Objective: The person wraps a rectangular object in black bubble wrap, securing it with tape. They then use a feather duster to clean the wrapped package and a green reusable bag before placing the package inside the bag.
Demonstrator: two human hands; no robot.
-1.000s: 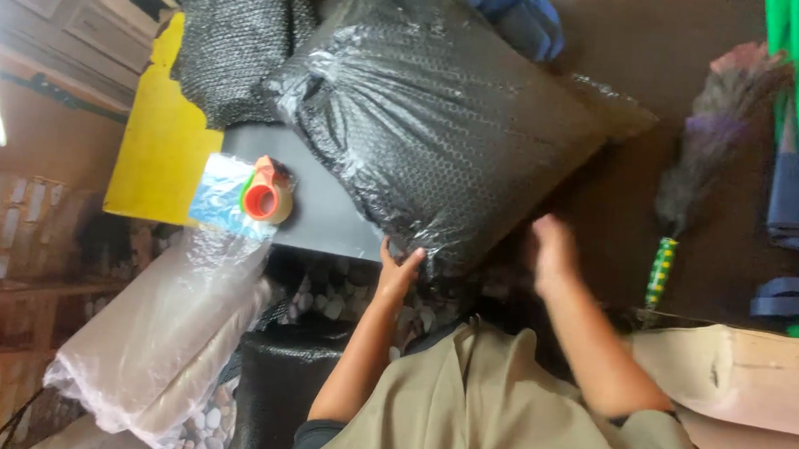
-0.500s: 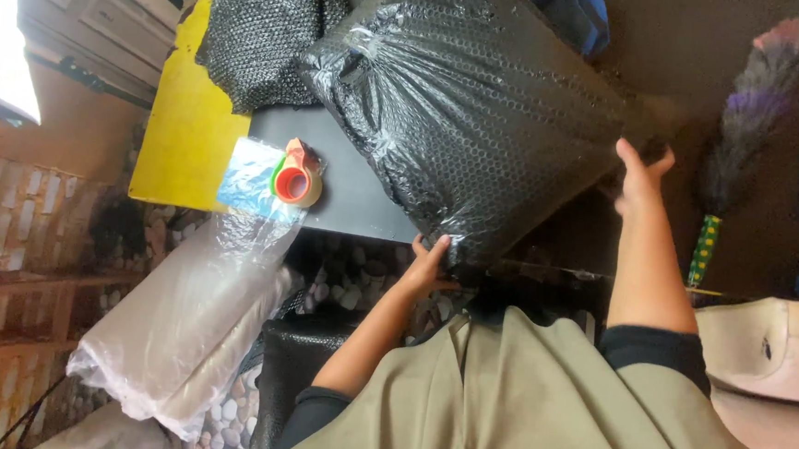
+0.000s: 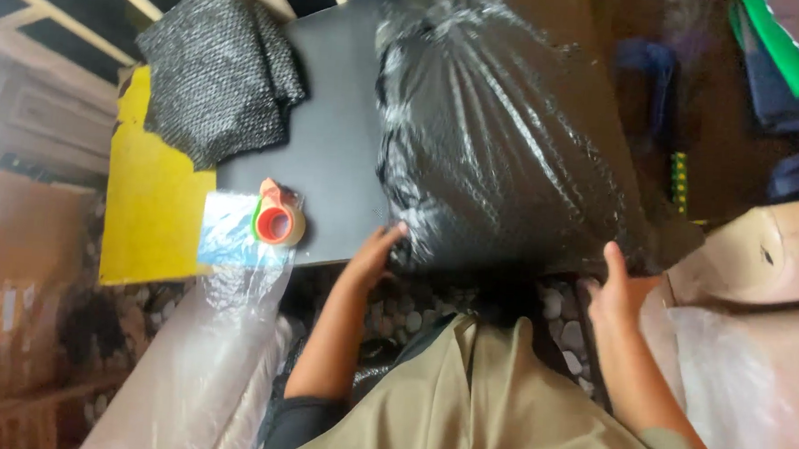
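Bulging, crinkly black plastic bag (image 3: 506,139) on smooth dark table (image 3: 330,146), left hand (image 3: 374,255) and right hand (image 3: 610,293) open-fingered against it.

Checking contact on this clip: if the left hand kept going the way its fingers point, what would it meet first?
The black plastic-wrapped bundle: the left hand points up at its near edge, seemingly already touching it.

You've got a dark grey tabletop (image 3: 335,147). On it: big black plastic bag (image 3: 506,139) right of centre; folded black mesh cloth (image 3: 217,65) at far-left corner; red tape roll (image 3: 277,223) near front edge, left of the bag, w/ yellow board (image 3: 146,209) beyond it.
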